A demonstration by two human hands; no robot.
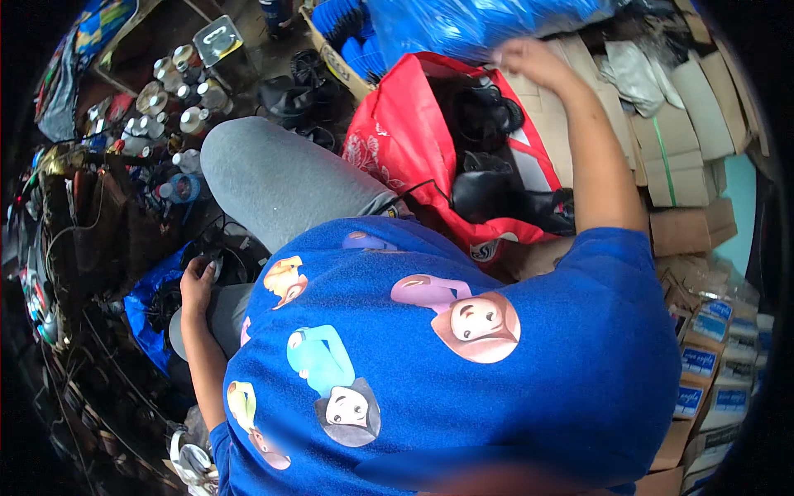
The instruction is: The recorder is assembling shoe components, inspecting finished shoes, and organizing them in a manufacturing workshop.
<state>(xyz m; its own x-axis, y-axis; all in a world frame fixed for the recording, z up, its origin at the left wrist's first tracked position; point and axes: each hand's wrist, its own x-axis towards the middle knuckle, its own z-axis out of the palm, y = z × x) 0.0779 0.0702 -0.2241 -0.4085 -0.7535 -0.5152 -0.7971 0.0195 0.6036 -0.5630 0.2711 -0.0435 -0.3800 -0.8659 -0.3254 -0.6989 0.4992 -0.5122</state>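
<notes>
Left hand (197,285) rests low beside the knee, fingers curled on a small dark object (217,266); grip unclear. Centre: red bag (395,136) holding black items. Right hand (529,58) presses loosely open against blue plastic sheeting (463,25).

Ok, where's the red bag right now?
In the head view, the red bag lies open at upper centre, beside the grey-trousered knee, under the blue plastic sheet, left of the right hand and cardboard boxes.
</notes>
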